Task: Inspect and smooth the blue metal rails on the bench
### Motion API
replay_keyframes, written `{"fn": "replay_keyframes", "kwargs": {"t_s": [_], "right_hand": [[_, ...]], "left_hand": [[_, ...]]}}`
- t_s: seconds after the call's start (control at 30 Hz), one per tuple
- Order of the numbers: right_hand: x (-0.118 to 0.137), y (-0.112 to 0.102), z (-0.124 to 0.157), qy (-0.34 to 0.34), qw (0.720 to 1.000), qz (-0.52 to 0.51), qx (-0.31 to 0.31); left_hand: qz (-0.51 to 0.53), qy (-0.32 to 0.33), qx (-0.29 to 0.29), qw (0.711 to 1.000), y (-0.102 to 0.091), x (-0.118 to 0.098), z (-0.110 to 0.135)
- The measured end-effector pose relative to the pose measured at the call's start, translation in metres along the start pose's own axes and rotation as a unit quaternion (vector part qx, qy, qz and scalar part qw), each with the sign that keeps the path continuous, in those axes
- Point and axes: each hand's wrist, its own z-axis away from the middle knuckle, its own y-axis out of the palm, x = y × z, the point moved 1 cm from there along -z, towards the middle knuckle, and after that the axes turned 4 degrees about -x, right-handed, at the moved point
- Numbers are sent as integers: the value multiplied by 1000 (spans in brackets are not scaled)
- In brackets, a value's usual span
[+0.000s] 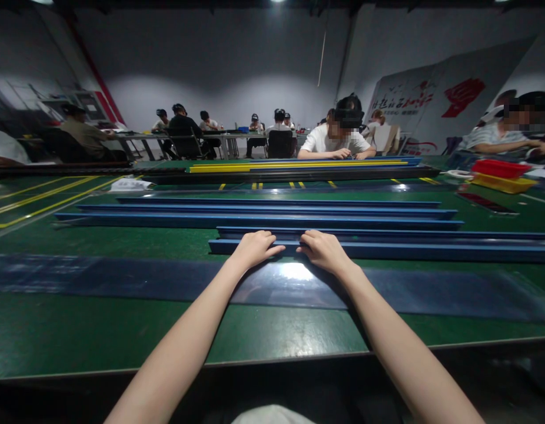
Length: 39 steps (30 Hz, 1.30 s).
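A long blue channel (431, 252) with raised sides lies crosswise on the green table, running out of view at the right. Near its left end, my left hand (253, 247) grips it, fingers over the top and thumb along the near side. My right hand (322, 248) holds the same channel a short way to the right, in a matching grip. The undersides of the fingers are hidden. Just beyond lie more blue channels (255, 222), side by side and shifted to the left. Between the blue channel and my body, a wide, glossy, see-through strip (144, 281) lies flat.
Farther back are yellow strips (223, 168), black strips (299, 175) and a white packet (130, 184). At right sit a red tray (502, 169), a yellow tray (504, 184) and a phone-like dark slab (487, 203). A co-worker (338, 141) leans over the far side; several people sit behind.
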Motion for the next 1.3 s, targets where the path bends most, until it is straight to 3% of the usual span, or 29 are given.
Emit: {"fn": "replay_keyframes", "kwargs": {"t_s": [0.33, 0.67, 1.3], "right_hand": [[-5, -7, 1, 19, 1000, 1, 17], [-24, -15, 14, 82, 996, 16, 25], [-8, -9, 9, 37, 999, 11, 31]], "left_hand": [[-9, 10, 4, 1000, -1, -2, 0], [-16, 8, 21, 1000, -1, 1, 0], [10, 41, -15, 999, 1, 2, 0]]}}
